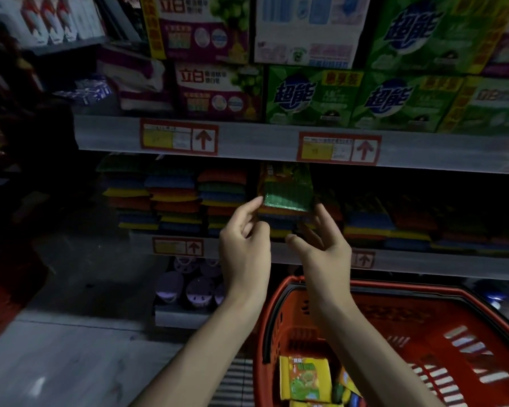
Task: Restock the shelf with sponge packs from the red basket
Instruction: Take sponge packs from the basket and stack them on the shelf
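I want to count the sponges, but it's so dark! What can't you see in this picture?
Red plastic basket: the head view cuts it off at the bottom and right edges, and forearms cover part, so its packs cannot be counted.
Green sponge pack at the shelf: top lost in shadow, print blurred.
Left hand and right hand: gripping or only touching it, unclear.
Red-framed price labels: too blurred.

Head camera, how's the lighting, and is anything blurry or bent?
In the head view the light is dim: the sponge stacks sink into shadow, while the left hand, right hand and the boxes above catch light. In the same view the shelf edge bows from the wide lens, and the sponge pack print is soft.
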Available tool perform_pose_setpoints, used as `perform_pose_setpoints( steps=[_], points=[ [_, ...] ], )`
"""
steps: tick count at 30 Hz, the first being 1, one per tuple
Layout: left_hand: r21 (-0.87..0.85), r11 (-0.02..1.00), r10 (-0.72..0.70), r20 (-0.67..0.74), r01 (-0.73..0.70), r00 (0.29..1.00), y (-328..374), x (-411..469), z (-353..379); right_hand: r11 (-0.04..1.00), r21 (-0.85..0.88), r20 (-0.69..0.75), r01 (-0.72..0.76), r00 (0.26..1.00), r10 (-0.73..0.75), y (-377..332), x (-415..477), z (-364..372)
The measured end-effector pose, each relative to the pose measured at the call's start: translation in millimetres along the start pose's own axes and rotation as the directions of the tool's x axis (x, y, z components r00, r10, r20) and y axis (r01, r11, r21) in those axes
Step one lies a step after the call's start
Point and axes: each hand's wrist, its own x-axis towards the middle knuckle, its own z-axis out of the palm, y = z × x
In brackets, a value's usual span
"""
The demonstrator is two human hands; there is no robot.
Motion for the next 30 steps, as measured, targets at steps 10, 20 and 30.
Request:
perform_pose_setpoints(
  steps=[10,20,30],
  points=[
    [-0.031,0.998,-0.047,-0.01,0.047,0.999,-1.4,12.3,1.6,0.999,-0.024,0.016,0.022,1.0,-0.022,-0.2,12.6,9.5],
    [0.03,0.998,-0.052,-0.042,0.054,0.998,-3.9,15.1,7.5,0.991,-0.124,0.039,0.056,0.998,-0.052,-0.8,20.5,11.3],
    [0.125,0.989,-0.067,-0.081,0.077,0.994,-1.7,15.2,10.0,0.982,-0.178,0.054,0.067,0.997,-0.059,-0.9,21.3,11.6]
  ],
)
